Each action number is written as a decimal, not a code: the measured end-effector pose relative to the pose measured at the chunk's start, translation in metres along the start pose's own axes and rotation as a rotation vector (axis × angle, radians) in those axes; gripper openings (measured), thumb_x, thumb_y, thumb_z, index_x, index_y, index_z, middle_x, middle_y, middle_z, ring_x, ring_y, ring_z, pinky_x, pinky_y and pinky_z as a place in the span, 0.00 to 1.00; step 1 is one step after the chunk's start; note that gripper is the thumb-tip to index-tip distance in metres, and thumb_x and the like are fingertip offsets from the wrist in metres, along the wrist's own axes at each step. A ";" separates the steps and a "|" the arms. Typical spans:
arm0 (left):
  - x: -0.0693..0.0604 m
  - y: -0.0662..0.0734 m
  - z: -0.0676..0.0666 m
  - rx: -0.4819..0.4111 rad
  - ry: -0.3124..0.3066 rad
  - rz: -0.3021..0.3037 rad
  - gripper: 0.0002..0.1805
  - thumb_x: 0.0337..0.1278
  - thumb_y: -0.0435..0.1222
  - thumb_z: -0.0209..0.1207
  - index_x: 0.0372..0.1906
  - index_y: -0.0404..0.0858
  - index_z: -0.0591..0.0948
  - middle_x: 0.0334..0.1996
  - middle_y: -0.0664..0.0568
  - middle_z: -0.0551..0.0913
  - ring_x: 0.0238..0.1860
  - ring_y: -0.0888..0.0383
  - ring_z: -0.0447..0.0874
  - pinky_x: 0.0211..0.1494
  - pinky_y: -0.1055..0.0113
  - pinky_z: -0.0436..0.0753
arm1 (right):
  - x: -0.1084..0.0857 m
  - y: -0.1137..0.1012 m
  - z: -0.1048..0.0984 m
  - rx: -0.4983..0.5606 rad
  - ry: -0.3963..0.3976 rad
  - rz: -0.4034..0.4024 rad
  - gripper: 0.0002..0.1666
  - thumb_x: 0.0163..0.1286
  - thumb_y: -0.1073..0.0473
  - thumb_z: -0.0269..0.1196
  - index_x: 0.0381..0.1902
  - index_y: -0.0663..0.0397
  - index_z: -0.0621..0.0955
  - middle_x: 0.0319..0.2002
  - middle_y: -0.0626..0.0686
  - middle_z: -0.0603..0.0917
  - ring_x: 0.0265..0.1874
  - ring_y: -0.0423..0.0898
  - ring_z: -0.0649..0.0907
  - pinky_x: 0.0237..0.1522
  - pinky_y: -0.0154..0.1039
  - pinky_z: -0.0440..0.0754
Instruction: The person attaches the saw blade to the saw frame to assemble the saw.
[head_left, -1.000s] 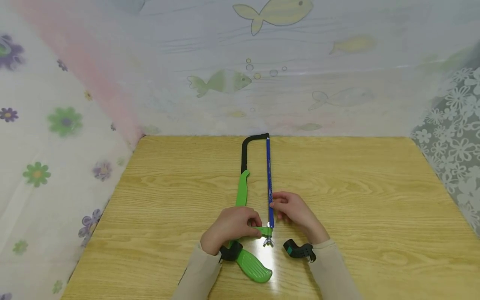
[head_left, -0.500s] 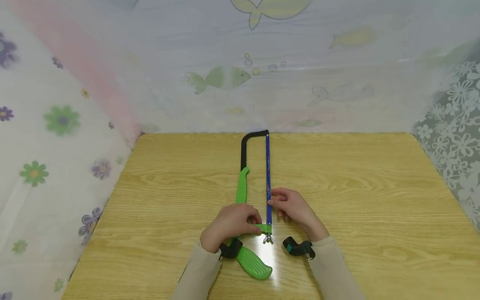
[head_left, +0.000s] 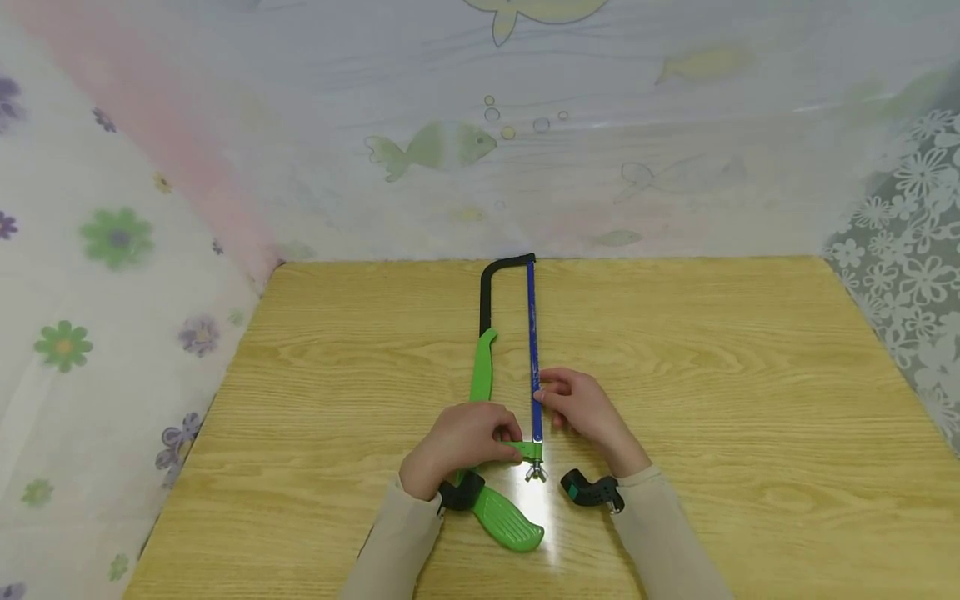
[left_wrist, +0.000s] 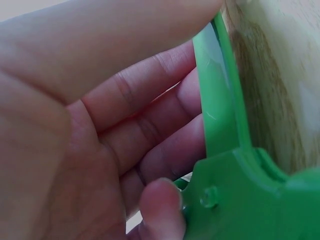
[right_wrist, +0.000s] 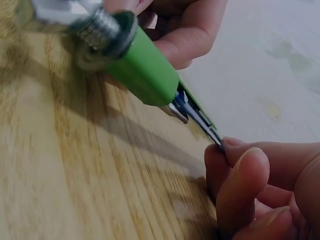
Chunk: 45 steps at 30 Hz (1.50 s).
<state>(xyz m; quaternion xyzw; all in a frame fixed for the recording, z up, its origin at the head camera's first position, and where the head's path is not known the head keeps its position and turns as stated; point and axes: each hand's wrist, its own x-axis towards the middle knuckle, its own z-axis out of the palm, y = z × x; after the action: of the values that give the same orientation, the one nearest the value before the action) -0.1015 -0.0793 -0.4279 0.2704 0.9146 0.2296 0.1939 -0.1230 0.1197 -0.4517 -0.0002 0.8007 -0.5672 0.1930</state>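
Note:
A hacksaw with a green frame [head_left: 482,367], a black front bow and a blue blade [head_left: 533,333] lies on the table, its ribbed green handle [head_left: 508,521] towards the person. My left hand [head_left: 465,442] grips the green arm at the near end of the blade; in the left wrist view its fingers [left_wrist: 165,115] curl behind the green frame [left_wrist: 220,100]. My right hand [head_left: 588,412] pinches the blade near its lower end, and the right wrist view shows thumb and finger on it. A silver wing nut [head_left: 536,472] sits at the blade's near end.
The wooden table [head_left: 712,350] meets a pale curtain with fish [head_left: 450,146] along its back edge. A flowered sheet [head_left: 116,237] hangs on the left, a grey one with white flowers [head_left: 926,292] on the right.
The head view has shifted slightly, so table and saw sit higher in the picture. The blade's upper end has moved slightly left. Both hands keep their hold.

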 end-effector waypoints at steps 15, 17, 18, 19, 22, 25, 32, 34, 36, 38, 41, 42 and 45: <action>-0.001 0.003 -0.002 0.003 -0.005 0.000 0.08 0.40 0.51 0.64 0.28 0.57 0.80 0.23 0.71 0.73 0.24 0.71 0.71 0.29 0.71 0.69 | -0.001 -0.001 -0.001 -0.031 0.001 -0.009 0.24 0.61 0.58 0.60 0.54 0.58 0.72 0.23 0.52 0.78 0.12 0.44 0.74 0.15 0.36 0.70; -0.001 0.003 -0.002 0.005 -0.006 0.000 0.08 0.40 0.51 0.64 0.28 0.57 0.80 0.23 0.71 0.73 0.24 0.71 0.70 0.29 0.71 0.69 | -0.001 0.000 -0.001 -0.024 0.000 -0.008 0.24 0.61 0.58 0.60 0.54 0.58 0.72 0.22 0.52 0.78 0.12 0.43 0.73 0.15 0.36 0.70; -0.001 0.003 -0.002 0.005 -0.007 0.000 0.08 0.40 0.51 0.64 0.28 0.57 0.80 0.23 0.71 0.73 0.24 0.71 0.70 0.29 0.71 0.69 | -0.001 0.000 -0.001 -0.023 -0.002 -0.009 0.24 0.61 0.58 0.60 0.54 0.58 0.72 0.21 0.52 0.77 0.12 0.43 0.73 0.15 0.36 0.70; -0.001 0.003 -0.002 0.004 -0.007 -0.001 0.08 0.40 0.51 0.64 0.28 0.57 0.80 0.23 0.71 0.73 0.24 0.71 0.71 0.29 0.71 0.69 | -0.001 0.000 -0.002 -0.020 -0.003 -0.008 0.23 0.61 0.58 0.60 0.54 0.57 0.72 0.20 0.52 0.77 0.11 0.43 0.73 0.15 0.36 0.69; -0.001 0.004 -0.003 0.000 -0.007 -0.001 0.08 0.40 0.51 0.64 0.28 0.57 0.80 0.23 0.71 0.73 0.24 0.71 0.71 0.29 0.71 0.69 | -0.001 0.001 -0.002 -0.020 -0.005 -0.012 0.23 0.61 0.57 0.60 0.54 0.57 0.72 0.18 0.53 0.76 0.11 0.43 0.72 0.15 0.35 0.69; -0.001 0.004 -0.003 0.001 -0.005 0.002 0.08 0.40 0.51 0.64 0.28 0.57 0.80 0.23 0.71 0.73 0.24 0.71 0.71 0.29 0.71 0.69 | -0.001 0.001 -0.003 -0.025 -0.007 -0.010 0.23 0.61 0.57 0.60 0.54 0.57 0.73 0.17 0.52 0.75 0.11 0.43 0.72 0.14 0.35 0.68; -0.001 0.005 -0.003 0.012 -0.006 0.012 0.08 0.41 0.51 0.64 0.28 0.56 0.81 0.23 0.70 0.73 0.24 0.71 0.70 0.29 0.72 0.69 | -0.001 0.003 -0.003 -0.013 -0.030 0.005 0.22 0.62 0.56 0.59 0.53 0.57 0.74 0.16 0.52 0.76 0.11 0.42 0.71 0.12 0.34 0.66; -0.002 0.006 -0.004 0.016 -0.011 0.013 0.08 0.41 0.51 0.64 0.28 0.56 0.80 0.23 0.70 0.73 0.24 0.71 0.70 0.29 0.72 0.69 | -0.001 0.003 -0.003 -0.001 -0.027 0.016 0.22 0.61 0.56 0.59 0.53 0.57 0.74 0.15 0.52 0.75 0.11 0.42 0.71 0.12 0.33 0.65; -0.002 0.007 -0.004 0.022 -0.018 0.015 0.08 0.40 0.51 0.64 0.28 0.56 0.80 0.23 0.70 0.73 0.24 0.70 0.70 0.29 0.71 0.69 | -0.001 0.003 -0.003 0.004 -0.027 0.020 0.22 0.61 0.56 0.59 0.53 0.57 0.74 0.15 0.52 0.74 0.11 0.42 0.70 0.12 0.33 0.65; -0.003 0.007 -0.004 0.027 -0.026 0.015 0.08 0.40 0.51 0.65 0.28 0.56 0.80 0.23 0.70 0.73 0.24 0.70 0.70 0.29 0.71 0.69 | -0.002 0.002 -0.003 0.012 -0.026 0.029 0.21 0.61 0.56 0.59 0.52 0.56 0.74 0.14 0.51 0.74 0.10 0.42 0.69 0.12 0.33 0.63; -0.003 0.007 -0.003 0.030 -0.031 0.012 0.08 0.40 0.51 0.64 0.28 0.56 0.80 0.23 0.70 0.73 0.24 0.70 0.70 0.28 0.71 0.69 | -0.002 0.002 -0.003 0.017 -0.037 0.026 0.22 0.61 0.57 0.59 0.53 0.58 0.74 0.17 0.51 0.76 0.10 0.41 0.69 0.12 0.33 0.64; -0.003 0.007 -0.003 0.029 -0.030 0.010 0.08 0.40 0.51 0.65 0.28 0.56 0.80 0.23 0.70 0.73 0.24 0.70 0.70 0.29 0.71 0.69 | -0.002 0.002 -0.003 0.024 -0.037 0.031 0.22 0.61 0.57 0.59 0.52 0.58 0.74 0.19 0.52 0.77 0.10 0.41 0.69 0.12 0.33 0.64; -0.003 0.008 -0.003 0.024 -0.030 0.013 0.08 0.40 0.51 0.65 0.27 0.56 0.80 0.23 0.70 0.73 0.24 0.70 0.70 0.29 0.71 0.69 | -0.001 0.001 -0.004 0.025 -0.041 0.039 0.22 0.61 0.57 0.60 0.52 0.58 0.74 0.24 0.52 0.80 0.11 0.41 0.69 0.14 0.33 0.65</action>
<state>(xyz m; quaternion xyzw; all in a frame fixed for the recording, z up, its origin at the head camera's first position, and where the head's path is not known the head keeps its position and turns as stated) -0.0972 -0.0763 -0.4210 0.2820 0.9126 0.2159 0.2027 -0.1226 0.1242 -0.4514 0.0065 0.7893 -0.5730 0.2203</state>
